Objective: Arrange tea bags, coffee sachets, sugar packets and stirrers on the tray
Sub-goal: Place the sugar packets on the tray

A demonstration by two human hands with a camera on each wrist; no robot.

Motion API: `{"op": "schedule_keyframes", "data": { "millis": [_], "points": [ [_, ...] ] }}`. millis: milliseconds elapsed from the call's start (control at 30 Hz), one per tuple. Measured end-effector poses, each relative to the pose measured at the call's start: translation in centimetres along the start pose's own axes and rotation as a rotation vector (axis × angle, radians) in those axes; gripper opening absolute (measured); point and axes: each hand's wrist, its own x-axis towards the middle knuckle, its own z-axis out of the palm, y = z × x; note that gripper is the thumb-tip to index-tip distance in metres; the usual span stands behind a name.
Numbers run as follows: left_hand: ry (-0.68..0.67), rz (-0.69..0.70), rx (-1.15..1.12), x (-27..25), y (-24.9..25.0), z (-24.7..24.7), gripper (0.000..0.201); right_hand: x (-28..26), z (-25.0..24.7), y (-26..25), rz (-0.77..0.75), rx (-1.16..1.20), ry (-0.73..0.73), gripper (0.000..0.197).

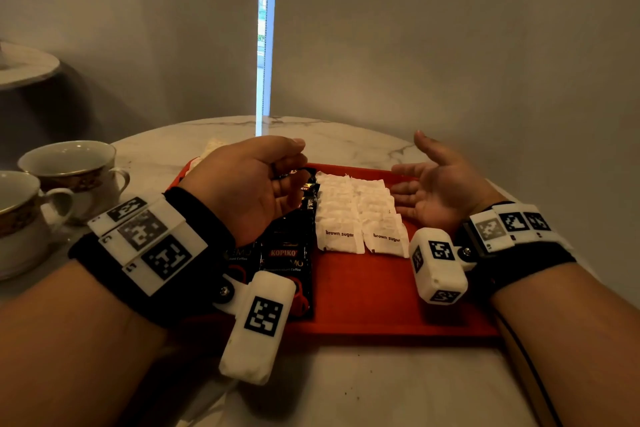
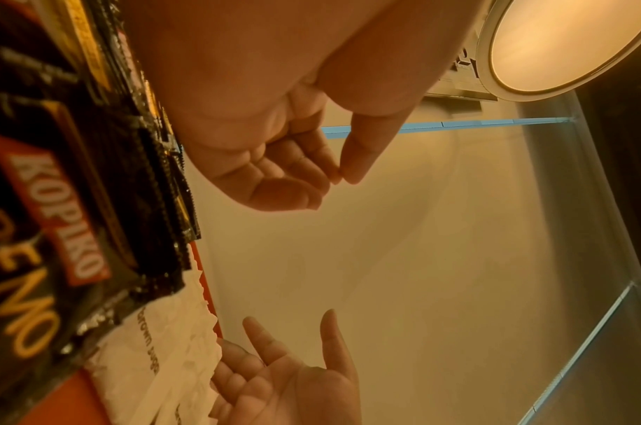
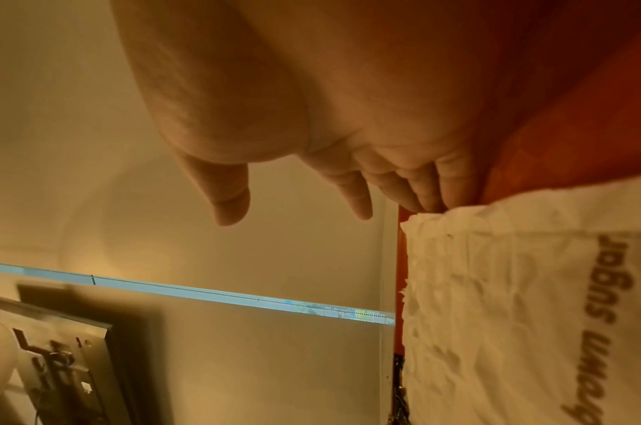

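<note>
1. Starting at the left edge of the head view, two teacups (image 1: 65, 170) are seen on the marble table (image 1: 346, 142), outside the tray.
2. At centre left the left hand (image 1: 252, 184) is held over the coffee sachets (image 1: 285, 260); its fingers are loosely curled, thumb tip meeting fingertips, and nothing is seen to be gripped.
3. The coffee sachets lie overlapped on the left part of the red tray (image 1: 363, 295). Two fronts can be read; more are stacked beyond, and the number cannot be counted. They are judged light, slick and floppy, best pinched at a crimped end.
4. At centre the brown sugar packets (image 1: 360, 215) lie in two overlapping columns; an exact count cannot be made. They are judged light, soft, crinkly paper, best lifted by an edge.
5. At right the right hand (image 1: 433, 191) rests palm up beside the packets, fingers relaxed, empty.
6. No tea bags or stirrers can be identified.
</note>
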Motion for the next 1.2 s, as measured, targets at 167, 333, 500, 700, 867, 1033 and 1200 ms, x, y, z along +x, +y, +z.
{"op": "schedule_keyframes", "data": {
  "millis": [167,333,500,700,867,1033,1200],
  "points": [
    [-0.003,-0.005,0.000,0.0,0.0,0.0,0.005,0.8,-0.1,0.7,-0.047,0.164,-0.043,0.099],
    [-0.002,-0.005,-0.010,-0.2,0.1,0.1,0.006,1.4,0.1,1.4,-0.059,0.183,-0.076,0.103],
    [0.012,-0.003,-0.017,-0.3,0.2,0.2,0.008,1.5,0.2,1.5,-0.074,0.194,-0.097,0.103],
    [0.026,-0.012,-0.015,-0.4,0.3,0.3,0.010,1.7,0.0,1.5,-0.080,0.178,-0.088,0.106],
    [0.038,-0.022,-0.021,-0.5,0.4,0.4,0.009,1.3,0.2,1.3,-0.094,0.143,-0.058,0.105],
    [0.010,-0.077,-0.015,-1.1,0.2,0.9,0.012,0.9,0.0,0.8,-0.096,0.008,0.081,0.086],
    [-0.098,-0.208,0.035,-2.6,-0.8,2.6,0.004,-1.1,-0.9,-1.3,-0.037,-0.419,0.369,0.064]
  ]
}}
